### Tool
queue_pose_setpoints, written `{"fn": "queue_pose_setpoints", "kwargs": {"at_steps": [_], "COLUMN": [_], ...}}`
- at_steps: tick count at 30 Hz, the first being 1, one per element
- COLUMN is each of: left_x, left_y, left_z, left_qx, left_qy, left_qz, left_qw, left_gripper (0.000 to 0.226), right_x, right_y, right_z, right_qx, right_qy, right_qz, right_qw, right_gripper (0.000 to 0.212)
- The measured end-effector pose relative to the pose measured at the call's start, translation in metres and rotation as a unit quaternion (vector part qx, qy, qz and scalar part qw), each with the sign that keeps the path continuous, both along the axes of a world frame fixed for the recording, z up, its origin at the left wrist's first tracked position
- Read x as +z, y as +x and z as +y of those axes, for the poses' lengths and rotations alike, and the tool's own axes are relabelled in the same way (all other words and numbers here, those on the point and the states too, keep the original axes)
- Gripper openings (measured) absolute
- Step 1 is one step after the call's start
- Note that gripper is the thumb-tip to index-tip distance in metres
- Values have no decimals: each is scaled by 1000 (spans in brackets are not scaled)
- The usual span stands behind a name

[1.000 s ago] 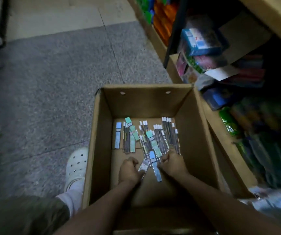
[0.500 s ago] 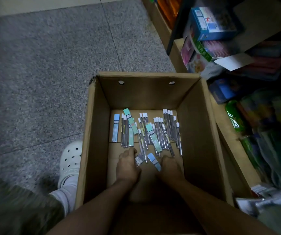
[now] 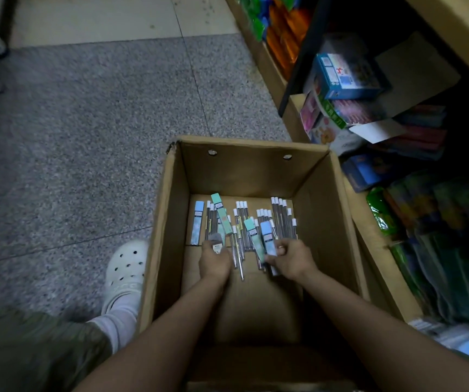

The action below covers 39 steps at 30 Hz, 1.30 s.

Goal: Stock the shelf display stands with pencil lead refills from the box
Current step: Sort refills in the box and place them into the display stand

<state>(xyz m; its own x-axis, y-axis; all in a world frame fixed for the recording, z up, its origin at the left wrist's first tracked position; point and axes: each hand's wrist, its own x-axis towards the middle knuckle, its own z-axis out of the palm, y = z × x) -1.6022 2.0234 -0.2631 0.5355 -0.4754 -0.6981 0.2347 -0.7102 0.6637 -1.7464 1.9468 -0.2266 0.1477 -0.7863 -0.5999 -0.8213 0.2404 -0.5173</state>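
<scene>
Inside box, both hands curl around refills.

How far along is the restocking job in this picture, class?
Early. Done: nothing visibly stocked; no display stand is in view. In hand: the right hand grips a few refills, a blue pack uppermost; the left hand holds a small pack. Left: many refills lie on the box bottom.
</scene>
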Motion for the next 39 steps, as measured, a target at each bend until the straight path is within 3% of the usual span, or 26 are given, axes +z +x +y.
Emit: {"fn": "queue_pose_setpoints", "kwargs": {"at_steps": [2, 4, 8, 18, 22, 25, 29, 31, 34, 36, 39], "left_x": [1, 0, -8, -27, -25, -24, -24, -18, 5, 25, 60], "left_y": [3, 9, 20, 24, 21, 15, 6, 6, 1, -4, -10], "left_z": [-11, -21, -34, -68, -69, -56, -35, -30, -30, -33, -39], "left_qx": [65, 77, 28, -23, -56, -79, -95, -83, -81, -80, -87], "left_qy": [-13, -26, -6, 40, 66, 68, 68, 30, -60, -96, -152], "left_qz": [41, 23, -70, -212, -217, -208, -208, -185, -28, 77, 144], "left_qw": [997, 996, 997, 976, 972, 973, 971, 979, 994, 989, 974], "left_gripper": [34, 35, 37, 61, 58, 45, 50, 50, 35, 24, 17], "right_x": [-4, -9, -25, -47, -49, -47, -40, -31, -8, 10, 48], "right_y": [2, 7, 21, 33, 30, 24, 15, 11, 10, 10, 7], "right_z": [-8, -14, -19, -14, -11, -6, 0, 1, 1, 0, 0], "right_qx": [-25, -18, 13, 80, 88, 104, 92, 58, 1, -15, -34], "right_qy": [1, -1, -1, -68, -63, -55, -38, -20, -6, -26, -74], "right_qz": [-12, -13, -10, 61, 96, 122, 118, 89, 34, -1, -63], "right_qw": [1000, 1000, 1000, 993, 989, 986, 988, 994, 999, 1000, 995], "right_gripper": [32, 32, 44, 37, 26, 29, 28, 24, 19, 18, 20]}}
